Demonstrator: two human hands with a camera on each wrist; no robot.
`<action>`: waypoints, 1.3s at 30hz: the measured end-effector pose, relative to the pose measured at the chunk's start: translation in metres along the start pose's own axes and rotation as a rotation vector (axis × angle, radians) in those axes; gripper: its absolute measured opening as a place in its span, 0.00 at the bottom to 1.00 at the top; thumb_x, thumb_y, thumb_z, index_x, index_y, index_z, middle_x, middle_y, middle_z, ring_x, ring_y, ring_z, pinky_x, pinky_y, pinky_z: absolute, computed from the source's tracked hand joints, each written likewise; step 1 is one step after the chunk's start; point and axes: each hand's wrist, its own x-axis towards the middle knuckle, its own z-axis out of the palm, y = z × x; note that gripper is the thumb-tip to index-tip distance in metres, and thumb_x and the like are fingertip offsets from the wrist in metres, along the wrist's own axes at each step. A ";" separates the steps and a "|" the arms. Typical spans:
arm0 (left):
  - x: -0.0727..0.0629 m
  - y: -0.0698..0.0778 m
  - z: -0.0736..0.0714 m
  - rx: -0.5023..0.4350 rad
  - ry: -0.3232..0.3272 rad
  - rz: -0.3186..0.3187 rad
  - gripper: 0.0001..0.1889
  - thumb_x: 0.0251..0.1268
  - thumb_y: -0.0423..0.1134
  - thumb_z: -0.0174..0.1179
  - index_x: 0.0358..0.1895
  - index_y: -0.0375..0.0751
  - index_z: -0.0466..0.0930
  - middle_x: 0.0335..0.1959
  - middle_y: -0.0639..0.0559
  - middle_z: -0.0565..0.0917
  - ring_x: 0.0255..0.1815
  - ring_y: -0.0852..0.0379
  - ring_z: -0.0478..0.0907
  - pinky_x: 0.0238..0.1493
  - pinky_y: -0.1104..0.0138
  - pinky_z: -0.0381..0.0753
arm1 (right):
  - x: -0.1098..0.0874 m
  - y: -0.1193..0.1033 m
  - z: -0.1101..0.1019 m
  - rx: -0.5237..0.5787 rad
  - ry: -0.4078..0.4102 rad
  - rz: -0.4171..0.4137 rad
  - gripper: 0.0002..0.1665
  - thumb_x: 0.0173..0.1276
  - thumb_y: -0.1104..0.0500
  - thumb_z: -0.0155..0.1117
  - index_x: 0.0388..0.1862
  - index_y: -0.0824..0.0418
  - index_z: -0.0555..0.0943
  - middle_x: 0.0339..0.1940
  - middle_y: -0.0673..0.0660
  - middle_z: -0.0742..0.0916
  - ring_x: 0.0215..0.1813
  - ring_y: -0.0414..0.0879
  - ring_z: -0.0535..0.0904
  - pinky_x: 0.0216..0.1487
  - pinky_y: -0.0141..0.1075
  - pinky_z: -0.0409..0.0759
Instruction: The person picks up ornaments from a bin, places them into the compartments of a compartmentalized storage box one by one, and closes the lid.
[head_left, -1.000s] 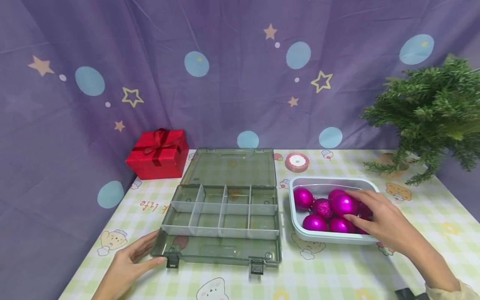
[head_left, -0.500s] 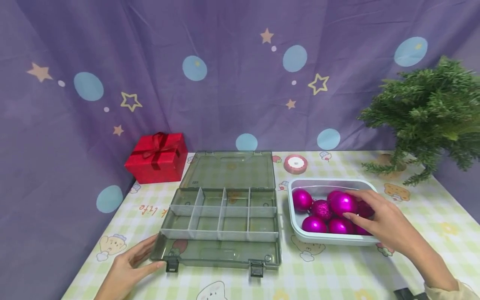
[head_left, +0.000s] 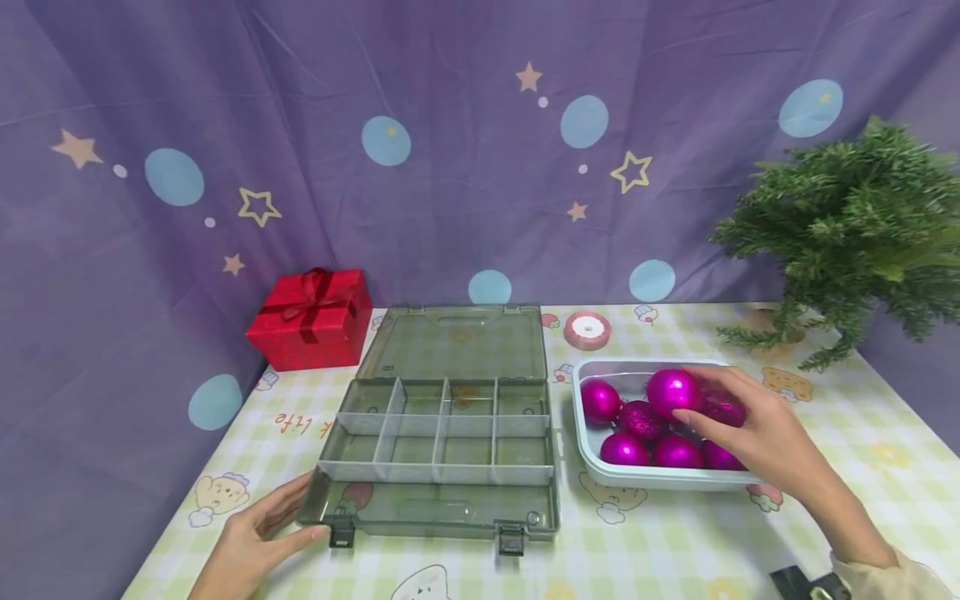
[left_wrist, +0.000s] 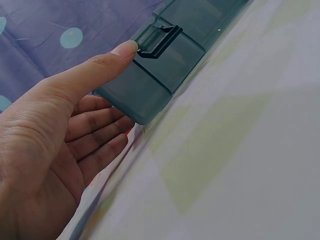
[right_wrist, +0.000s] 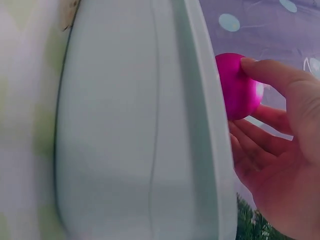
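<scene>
Magenta ball (head_left: 672, 392) at four o'clock in the head view, over the pale tub (head_left: 652, 478), pinched by your right hand (head_left: 761, 427); your left hand (head_left: 249, 540), fingers loosely extended, touches the organizer (head_left: 405, 507) at its eight o'clock corner

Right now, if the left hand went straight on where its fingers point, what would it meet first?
The left hand would likely meet the divided box first, at its near left corner; the thumb seems to touch it.
</scene>
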 end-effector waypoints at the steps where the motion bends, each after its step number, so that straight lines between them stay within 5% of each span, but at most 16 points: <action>1: 0.000 0.000 0.000 -0.001 0.002 -0.002 0.41 0.57 0.43 0.80 0.73 0.36 0.74 0.68 0.40 0.78 0.56 0.77 0.75 0.56 0.82 0.77 | 0.002 -0.002 0.001 0.017 0.002 0.011 0.33 0.63 0.60 0.80 0.67 0.52 0.81 0.57 0.53 0.86 0.52 0.24 0.78 0.49 0.18 0.78; 7: 0.000 0.000 0.000 0.007 0.002 -0.010 0.40 0.58 0.43 0.79 0.73 0.36 0.73 0.68 0.40 0.78 0.55 0.78 0.74 0.56 0.82 0.76 | 0.017 -0.018 0.011 0.070 0.004 0.021 0.32 0.65 0.60 0.79 0.68 0.53 0.81 0.57 0.51 0.86 0.49 0.34 0.83 0.46 0.24 0.83; 15: 0.001 0.001 -0.002 0.018 -0.009 -0.047 0.42 0.58 0.48 0.79 0.74 0.39 0.73 0.68 0.40 0.79 0.55 0.79 0.74 0.56 0.81 0.76 | 0.045 -0.038 0.041 0.187 0.018 -0.103 0.32 0.60 0.66 0.81 0.64 0.58 0.82 0.54 0.52 0.88 0.47 0.43 0.86 0.49 0.25 0.85; 20: 0.002 0.000 -0.002 0.026 -0.012 -0.058 0.42 0.57 0.49 0.79 0.75 0.40 0.72 0.68 0.40 0.79 0.55 0.79 0.74 0.57 0.80 0.77 | 0.061 -0.052 0.064 0.261 -0.026 -0.132 0.32 0.62 0.66 0.80 0.66 0.60 0.82 0.56 0.53 0.87 0.52 0.47 0.85 0.54 0.39 0.87; 29: 0.003 0.003 0.000 0.031 -0.024 -0.086 0.43 0.57 0.51 0.79 0.75 0.41 0.72 0.69 0.40 0.78 0.69 0.44 0.75 0.57 0.78 0.78 | 0.084 -0.085 0.101 0.363 -0.112 -0.160 0.30 0.64 0.61 0.78 0.65 0.64 0.81 0.58 0.57 0.86 0.52 0.50 0.84 0.52 0.52 0.87; 39: 0.002 0.004 0.000 0.041 -0.018 -0.066 0.43 0.57 0.51 0.79 0.75 0.40 0.72 0.68 0.39 0.78 0.68 0.42 0.75 0.56 0.78 0.78 | 0.112 -0.119 0.134 0.413 -0.188 -0.168 0.30 0.63 0.61 0.80 0.63 0.66 0.82 0.56 0.57 0.87 0.53 0.50 0.83 0.55 0.46 0.87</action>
